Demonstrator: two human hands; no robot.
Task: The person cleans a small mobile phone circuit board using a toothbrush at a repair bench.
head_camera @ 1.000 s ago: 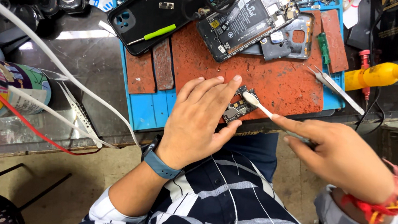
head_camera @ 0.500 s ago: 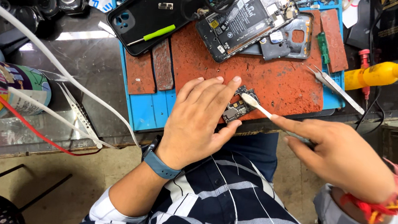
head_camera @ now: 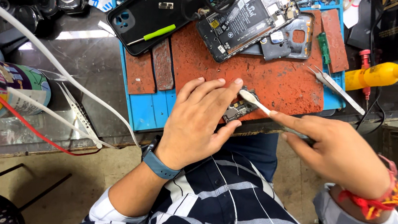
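My left hand (head_camera: 200, 122) lies flat at the front edge of a worn red work mat (head_camera: 288, 81), pinning a small dark circuit board (head_camera: 238, 109) between thumb and fingers. My right hand (head_camera: 337, 150) grips a thin brush (head_camera: 257, 102) whose white tip rests on the board. A blue band sits on my left wrist, red and orange threads on my right wrist.
An opened phone (head_camera: 248, 20) with its battery showing and a grey inner frame (head_camera: 292, 36) lie at the back of the mat. A black phone back cover (head_camera: 152, 19) carries a green-handled screwdriver (head_camera: 158, 34). Tweezers (head_camera: 338, 88), a yellow tool (head_camera: 387, 73) and white cables (head_camera: 54, 63) surround the blue mat (head_camera: 149, 110).
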